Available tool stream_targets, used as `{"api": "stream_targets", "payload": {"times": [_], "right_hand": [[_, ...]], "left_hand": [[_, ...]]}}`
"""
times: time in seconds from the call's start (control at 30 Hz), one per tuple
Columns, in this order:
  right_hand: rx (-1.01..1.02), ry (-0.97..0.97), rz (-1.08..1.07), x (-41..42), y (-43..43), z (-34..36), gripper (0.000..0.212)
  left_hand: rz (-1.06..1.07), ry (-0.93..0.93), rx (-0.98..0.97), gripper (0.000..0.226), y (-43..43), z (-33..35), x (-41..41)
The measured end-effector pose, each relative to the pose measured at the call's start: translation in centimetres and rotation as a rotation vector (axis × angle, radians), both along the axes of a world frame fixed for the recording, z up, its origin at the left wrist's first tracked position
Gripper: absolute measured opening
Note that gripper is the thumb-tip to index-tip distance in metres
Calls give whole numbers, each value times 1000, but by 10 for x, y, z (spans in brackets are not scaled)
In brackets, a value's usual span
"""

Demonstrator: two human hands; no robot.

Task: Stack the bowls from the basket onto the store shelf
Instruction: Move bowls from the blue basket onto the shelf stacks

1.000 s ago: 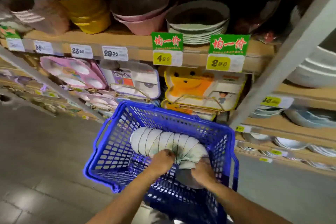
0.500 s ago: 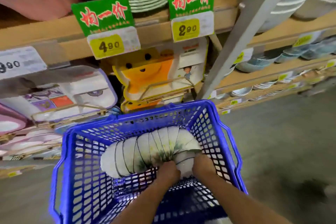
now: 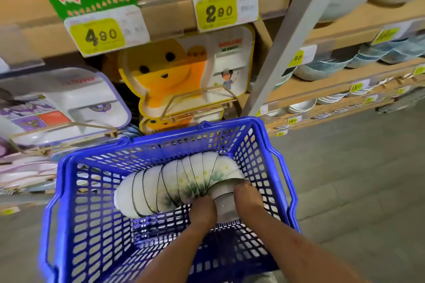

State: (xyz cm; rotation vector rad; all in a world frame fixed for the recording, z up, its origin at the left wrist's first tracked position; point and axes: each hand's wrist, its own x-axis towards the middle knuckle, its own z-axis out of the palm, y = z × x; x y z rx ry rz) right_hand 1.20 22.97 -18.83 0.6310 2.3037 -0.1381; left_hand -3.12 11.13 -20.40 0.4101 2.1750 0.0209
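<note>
**Stock entry: bowls, basket to shelf**

1. Bowls: white w/ green sprigs, dark rims. Ten or so, exact qty unclear. Nested one in the next and lying on their side as one curved row across the basket bottom. All are in the basket; none of this pattern seen on a shelf, so I rate the task barely begun.

2. Basket: blue plastic mesh, set just in front of the shelving. I judge that's to keep the carry short.

3. Grip:
   - Left hand is on the left flank of the row's near end, where the rims bunch.
   - Right hand is on the right flank, against the foot of the end bowl.
   - Both close on the bowls, one per side. Fingertips are tucked under and not visible.
   - I use two hands because a nested row taken from one side would prob. fan out and slip.

4. Shelf: wooden edge above, w/ price tags 4.90 and 2.90.
   - Below it: bear tray propped in a wire stand.
   - Right of the grey post: blue bowls already stacked.

5. Next: lift the near end and keep the row pressed together. Hazard: glazed ware, slippery, chips if it knocks the basket wall.
</note>
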Motion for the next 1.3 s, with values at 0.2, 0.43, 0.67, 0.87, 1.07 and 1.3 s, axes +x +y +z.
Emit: {"api": "stream_targets", "payload": {"times": [0.2,0.43,0.67,0.87,1.07,1.3], "right_hand": [[-64,-3,181,-10,7,44,31],[-216,72,316,-30,36,139,37],[-1006,388,-145,-53,67,225,30],[-1485,696,-486,-66,58,286,44],[-1456,882,-451,-80,38,347,45],[-1510,796,-567,-75,10,393,34]], "left_hand": [[-14,-12,-18,32,-12,36,-5],[28,-102,5,37,-23,143,-30],[427,-422,155,48,-36,250,-73],[579,-195,292,54,-31,334,-84],[807,140,715,34,-44,376,-68],[1111,372,1447,45,-38,406,-32]]}}
